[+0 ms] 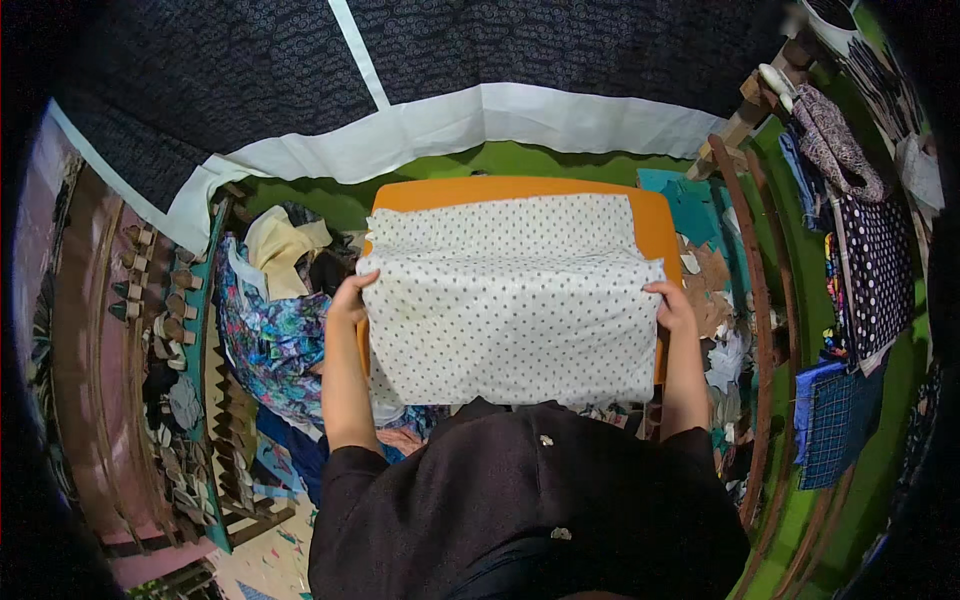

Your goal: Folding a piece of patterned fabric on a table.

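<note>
A white cloth with small dark dots (520,320) is stretched between my two hands. Its far part lies on an orange tabletop (655,215), and its near part hangs toward my body. A crosswise fold or ridge runs between the two grips. My left hand (350,297) pinches the cloth at its left edge, thumb on top. At the right edge my right hand (675,308) pinches it in the same way, thumb on top. The fingers under the cloth are partly hidden.
Blue floral fabric (265,340) and cream cloth (285,245) are heaped left of the table. Fabric scraps (708,285) lie to its right, beside wooden rails (750,300). Folded garments (840,400) hang farther right. A dark patterned curtain (560,50) with a white border spans the back.
</note>
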Available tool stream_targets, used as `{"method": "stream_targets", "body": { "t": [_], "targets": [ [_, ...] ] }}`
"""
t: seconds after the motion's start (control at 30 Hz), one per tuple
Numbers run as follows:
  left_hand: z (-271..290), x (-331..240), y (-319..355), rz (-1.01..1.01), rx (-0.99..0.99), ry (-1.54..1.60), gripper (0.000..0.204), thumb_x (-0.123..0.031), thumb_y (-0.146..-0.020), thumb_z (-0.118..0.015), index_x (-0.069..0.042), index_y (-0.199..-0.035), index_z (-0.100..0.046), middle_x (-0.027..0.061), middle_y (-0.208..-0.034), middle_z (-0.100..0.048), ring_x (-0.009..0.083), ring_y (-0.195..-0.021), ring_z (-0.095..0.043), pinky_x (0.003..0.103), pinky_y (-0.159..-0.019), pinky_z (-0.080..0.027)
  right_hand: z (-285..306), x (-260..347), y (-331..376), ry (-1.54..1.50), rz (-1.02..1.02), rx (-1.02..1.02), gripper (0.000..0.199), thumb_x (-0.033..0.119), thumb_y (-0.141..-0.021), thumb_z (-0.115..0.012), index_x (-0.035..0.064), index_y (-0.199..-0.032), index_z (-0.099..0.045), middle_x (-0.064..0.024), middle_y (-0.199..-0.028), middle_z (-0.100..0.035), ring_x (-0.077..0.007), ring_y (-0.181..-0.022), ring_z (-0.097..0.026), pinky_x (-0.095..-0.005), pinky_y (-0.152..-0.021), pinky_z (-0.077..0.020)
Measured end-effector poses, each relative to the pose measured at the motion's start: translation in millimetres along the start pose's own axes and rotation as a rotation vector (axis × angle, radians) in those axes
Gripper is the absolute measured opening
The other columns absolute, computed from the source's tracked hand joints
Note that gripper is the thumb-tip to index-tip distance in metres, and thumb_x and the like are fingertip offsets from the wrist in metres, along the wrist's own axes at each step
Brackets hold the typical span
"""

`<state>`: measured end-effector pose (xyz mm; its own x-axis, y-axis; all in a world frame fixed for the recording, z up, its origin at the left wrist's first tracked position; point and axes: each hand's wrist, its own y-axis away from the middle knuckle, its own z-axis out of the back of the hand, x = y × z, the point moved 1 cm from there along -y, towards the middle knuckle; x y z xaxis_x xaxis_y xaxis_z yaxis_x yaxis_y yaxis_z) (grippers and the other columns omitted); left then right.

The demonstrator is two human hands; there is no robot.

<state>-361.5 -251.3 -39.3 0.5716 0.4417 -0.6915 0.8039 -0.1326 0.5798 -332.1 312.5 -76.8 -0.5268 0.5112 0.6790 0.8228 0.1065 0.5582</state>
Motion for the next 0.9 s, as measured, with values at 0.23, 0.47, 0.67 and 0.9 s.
{"method": "stream_targets", "body": {
  "t": [0.23, 0.47, 0.67, 0.9],
  "targets": [
    [-84.3, -132.1, -15.9, -0.167, -0.003, -0.173, 0.039, -0.021, -0.076, -0.058, -0.001, -0.108, -0.051, 0.0115, -0.106, -0.055, 0.0255, -0.098, -0.051, 0.039, -0.087, -0.037, -66.3, 141.8, -10.3, 0.115, 0.363, -0.128, 0.019, -0.003, -0.061, -0.057, -0.0041, -0.080, -0.054, -0.0112, -0.073, -0.056, -0.0224, -0.070, -0.054, -0.0327, -0.069, -0.0420],
    [-90.0, -128.8, -9.8, -0.338, 0.207, -0.241, 0.053, -0.022, -0.075, -0.059, 0.002, -0.118, -0.040, 0.0112, -0.116, -0.048, 0.0274, -0.106, -0.046, 0.043, -0.091, -0.034, -61.1, 130.3, 18.7, 0.221, 0.644, -0.181, 0.064, -0.005, -0.053, -0.061, 0.0007, -0.112, -0.040, -0.0110, -0.105, -0.050, -0.0236, -0.094, -0.050, -0.0320, -0.081, -0.0409],
    [-13.4, 31.8, -10.2, -0.026, 0.088, -0.220, 0.056, -0.008, -0.069, -0.057, 0.002, -0.121, -0.037, 0.0107, -0.115, -0.049, 0.0239, -0.106, -0.046, 0.036, -0.091, -0.035, 12.6, -35.8, 52.5, 0.275, 0.560, -0.464, 0.078, -0.008, -0.046, -0.056, 0.0023, -0.120, -0.032, -0.0118, -0.111, -0.046, -0.0260, -0.097, -0.048, -0.0329, -0.078, -0.0437],
    [72.3, 128.8, -1.2, -0.133, -0.083, -0.456, 0.018, -0.011, -0.065, -0.052, 0.002, -0.075, -0.058, 0.0076, -0.068, -0.056, 0.0197, -0.063, -0.052, 0.031, -0.064, -0.041, 87.9, -145.3, 79.7, 0.357, 0.473, -0.378, 0.077, 0.000, -0.052, -0.058, 0.0027, -0.123, -0.030, -0.0149, -0.116, -0.042, -0.0279, -0.102, -0.045, -0.0346, -0.080, -0.0412]
  ]
}}
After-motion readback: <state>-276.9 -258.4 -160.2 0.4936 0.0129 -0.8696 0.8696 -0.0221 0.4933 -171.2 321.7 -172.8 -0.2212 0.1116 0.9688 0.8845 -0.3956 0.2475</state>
